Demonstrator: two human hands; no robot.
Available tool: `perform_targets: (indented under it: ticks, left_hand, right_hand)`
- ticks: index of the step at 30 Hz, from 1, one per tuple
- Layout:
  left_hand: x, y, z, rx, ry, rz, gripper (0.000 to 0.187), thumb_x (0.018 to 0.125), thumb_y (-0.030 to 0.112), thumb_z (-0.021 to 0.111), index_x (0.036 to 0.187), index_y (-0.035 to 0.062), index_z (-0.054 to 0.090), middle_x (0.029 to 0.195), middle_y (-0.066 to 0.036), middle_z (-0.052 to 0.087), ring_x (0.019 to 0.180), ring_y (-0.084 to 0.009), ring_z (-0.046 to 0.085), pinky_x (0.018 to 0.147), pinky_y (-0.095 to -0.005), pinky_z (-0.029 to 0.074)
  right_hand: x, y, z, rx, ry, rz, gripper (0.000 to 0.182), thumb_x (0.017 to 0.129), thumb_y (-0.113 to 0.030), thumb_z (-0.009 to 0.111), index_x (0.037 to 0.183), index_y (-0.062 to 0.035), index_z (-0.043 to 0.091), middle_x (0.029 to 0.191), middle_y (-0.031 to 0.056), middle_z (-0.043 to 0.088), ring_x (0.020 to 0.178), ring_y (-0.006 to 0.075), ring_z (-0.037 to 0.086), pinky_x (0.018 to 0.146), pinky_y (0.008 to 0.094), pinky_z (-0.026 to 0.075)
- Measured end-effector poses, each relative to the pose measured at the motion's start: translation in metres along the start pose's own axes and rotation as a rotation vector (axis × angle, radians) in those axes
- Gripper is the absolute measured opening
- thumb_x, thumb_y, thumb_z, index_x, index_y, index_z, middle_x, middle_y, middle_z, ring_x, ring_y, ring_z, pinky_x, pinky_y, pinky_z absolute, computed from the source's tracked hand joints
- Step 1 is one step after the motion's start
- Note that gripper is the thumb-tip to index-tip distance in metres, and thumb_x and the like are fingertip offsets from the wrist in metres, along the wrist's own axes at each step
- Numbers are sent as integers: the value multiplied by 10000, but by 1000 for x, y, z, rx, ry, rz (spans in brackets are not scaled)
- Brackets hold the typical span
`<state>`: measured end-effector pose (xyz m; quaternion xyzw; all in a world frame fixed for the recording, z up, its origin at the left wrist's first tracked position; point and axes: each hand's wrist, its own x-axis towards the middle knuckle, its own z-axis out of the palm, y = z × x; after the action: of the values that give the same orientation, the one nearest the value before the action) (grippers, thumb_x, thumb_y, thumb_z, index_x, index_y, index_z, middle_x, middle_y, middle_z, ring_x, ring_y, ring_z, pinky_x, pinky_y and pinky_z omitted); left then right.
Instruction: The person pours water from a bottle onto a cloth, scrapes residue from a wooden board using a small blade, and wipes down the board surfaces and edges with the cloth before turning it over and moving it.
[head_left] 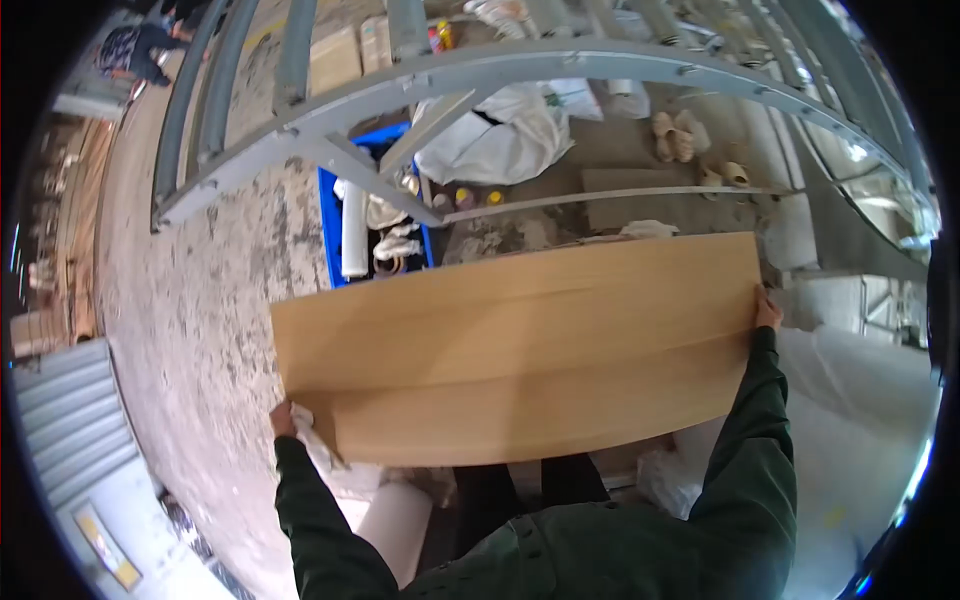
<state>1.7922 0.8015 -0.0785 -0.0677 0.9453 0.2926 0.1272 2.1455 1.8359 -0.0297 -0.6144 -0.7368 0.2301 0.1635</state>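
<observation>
A long light-brown board with wood-like grain spans the view in front of my body. At its left edge my left hand is closed around the lower part of the side. A crumpled whitish cloth hangs beside those fingers, overlapping the board's lower left corner. My right hand grips the opposite short edge, partway down from the upper corner. Fingers behind the board are hidden on both sides. My legs show below its near edge.
A grey metal rack with rollers stands ahead. Beneath it are a blue crate holding a white roll, a white sack and slippers. Plastic-wrapped material lies at right, a pale roll near my legs. Another person is far left.
</observation>
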Motion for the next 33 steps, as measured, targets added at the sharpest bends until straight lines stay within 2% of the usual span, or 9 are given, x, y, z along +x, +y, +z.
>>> perform_targets:
  ticks: [2, 4, 8, 15, 18, 22, 25, 28, 33]
  left_hand:
    - [1, 25, 29, -118, -5, -236, 274, 810, 187, 427, 803, -33, 590, 704, -151, 596, 637, -195, 530, 585, -337, 401]
    - [-2, 68, 55, -218, 38, -238, 242, 794, 208, 521, 765, -15, 609, 676, -40, 562, 586, -137, 504, 522, -310, 405]
    - [9, 88, 109, 233, 149, -179, 324, 792, 255, 424, 818, -12, 607, 729, -190, 600, 677, -289, 571, 623, -383, 420]
    - [-25, 93, 105, 47, 182, -340, 333, 801, 266, 409, 807, -6, 601, 780, -212, 592, 753, -355, 568, 663, -401, 425]
    - [-55, 67, 113, 221, 153, -200, 347, 808, 274, 404, 818, -17, 594, 779, -217, 589, 749, -354, 567, 664, -395, 427]
    - [-59, 95, 116, 41, 221, -435, 318, 814, 244, 442, 868, -28, 598, 774, -144, 619, 693, -200, 568, 634, -316, 431]
    - [-52, 90, 114, -92, 234, -429, 319, 814, 252, 441, 875, -11, 610, 749, -143, 620, 684, -194, 569, 630, -315, 434]
    - [-51, 102, 110, -47, 189, -491, 318, 814, 252, 434, 894, 5, 618, 771, -164, 616, 681, -224, 572, 640, -325, 436]
    - [-66, 99, 93, -17, 332, -496, 257, 805, 224, 431, 851, 39, 604, 778, -193, 592, 749, -327, 565, 656, -379, 430]
  right_hand:
    - [46, 16, 28, 0, -31, -5, 516, 699, -457, 642, 881, 25, 628, 814, 141, 639, 766, 198, 574, 735, 307, 423]
    - [75, 29, 50, 14, -114, 19, 520, 713, -475, 618, 915, 4, 623, 847, 155, 634, 807, 213, 574, 759, 302, 417]
    - [89, 49, 92, -16, -87, 0, 527, 770, -454, 569, 1011, 14, 589, 975, 121, 616, 870, 176, 556, 793, 268, 405]
    - [88, 35, 99, 38, -123, 102, 609, 753, -541, 519, 1074, -25, 560, 1081, 131, 568, 986, 237, 531, 853, 301, 384]
    - [86, 21, 96, -148, -103, 94, 678, 739, -610, 467, 1086, -33, 551, 1102, 147, 549, 1011, 280, 516, 863, 318, 381]
    - [87, 27, 95, -333, -144, 48, 726, 743, -673, 358, 1108, -73, 543, 1107, 149, 540, 1033, 313, 497, 870, 360, 380]
    - [73, 13, 87, -636, -120, -6, 745, 768, -682, 225, 1120, -103, 537, 1050, 148, 569, 989, 334, 520, 833, 424, 395]
    - [51, -2, 79, -693, 25, 106, 685, 778, -650, 292, 1071, -93, 562, 1015, 154, 580, 959, 346, 530, 808, 432, 407]
    - [28, 34, 85, -798, 191, -180, 431, 858, -447, 379, 982, -94, 593, 918, 165, 601, 878, 324, 564, 747, 402, 442]
